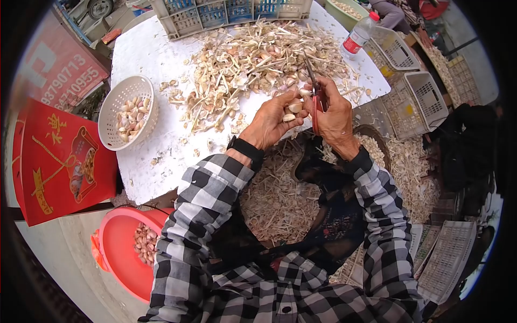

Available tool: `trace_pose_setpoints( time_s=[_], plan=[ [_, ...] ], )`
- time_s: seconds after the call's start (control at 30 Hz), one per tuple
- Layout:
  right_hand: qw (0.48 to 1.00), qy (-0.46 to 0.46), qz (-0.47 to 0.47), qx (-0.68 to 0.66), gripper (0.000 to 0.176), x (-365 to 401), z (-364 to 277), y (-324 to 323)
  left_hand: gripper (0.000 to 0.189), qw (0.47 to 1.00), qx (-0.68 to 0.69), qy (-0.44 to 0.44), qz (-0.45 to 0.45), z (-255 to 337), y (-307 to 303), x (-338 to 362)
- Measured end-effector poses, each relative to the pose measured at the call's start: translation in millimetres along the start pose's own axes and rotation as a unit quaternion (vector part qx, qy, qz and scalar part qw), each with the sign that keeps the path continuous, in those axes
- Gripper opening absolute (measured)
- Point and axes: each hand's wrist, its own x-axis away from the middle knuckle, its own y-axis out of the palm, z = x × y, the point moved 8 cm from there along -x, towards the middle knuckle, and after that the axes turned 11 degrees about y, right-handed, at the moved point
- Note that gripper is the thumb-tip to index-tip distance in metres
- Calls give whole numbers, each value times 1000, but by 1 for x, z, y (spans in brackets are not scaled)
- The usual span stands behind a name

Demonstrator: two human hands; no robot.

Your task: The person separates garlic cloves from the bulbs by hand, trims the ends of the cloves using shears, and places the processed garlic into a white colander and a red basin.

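Observation:
My left hand is curled palm up around several pale garlic cloves, its fingertips close to my right hand. In my right hand is a pair of scissors with red handles, the dark blades pointing away from me over the table. Both hands are just above the near edge of the white table. Beyond them spreads a broad heap of dry garlic skins and stalks. To the left, a white colander contains unpeeled cloves.
A plastic crate stands at the table's far edge, a red-capped bottle at the far right corner. A red basin with cloves sits low left, beside a red box. More crates line the right. Garlic scraps lie below my arms.

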Motion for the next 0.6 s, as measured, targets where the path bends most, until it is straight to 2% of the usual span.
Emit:
trace_pose_setpoints(
  time_s=[0.03,0.07,0.1,0.13,0.2,0.27,0.3,0.5,0.6],
  plan=[
    [997,-35,7,65,39,2,-6,2,26,1000,0,0,0,-1,1,0],
    [996,-74,6,53,40,4,-14,2,25,1000,-21,1,3,-1,0,0],
    [996,-74,5,52,40,4,-14,2,25,999,-42,2,8,-1,-1,-1],
    [999,-43,-10,26,39,3,-8,3,25,999,-42,2,9,1,-3,0],
    [1000,-12,-23,0,38,2,-1,4,21,995,-76,25,-53,8,4,0],
    [982,89,-41,-160,36,-4,17,3,20,995,-88,26,-28,7,3,-1],
    [982,88,-40,-159,36,-5,19,1,18,995,-100,29,-1,8,0,-2],
    [961,163,-84,-207,40,-6,40,4,18,991,-127,43,-25,7,4,-4],
    [961,158,-87,-211,42,-6,41,3,22,987,-147,45,-39,6,4,-6]
  ],
)
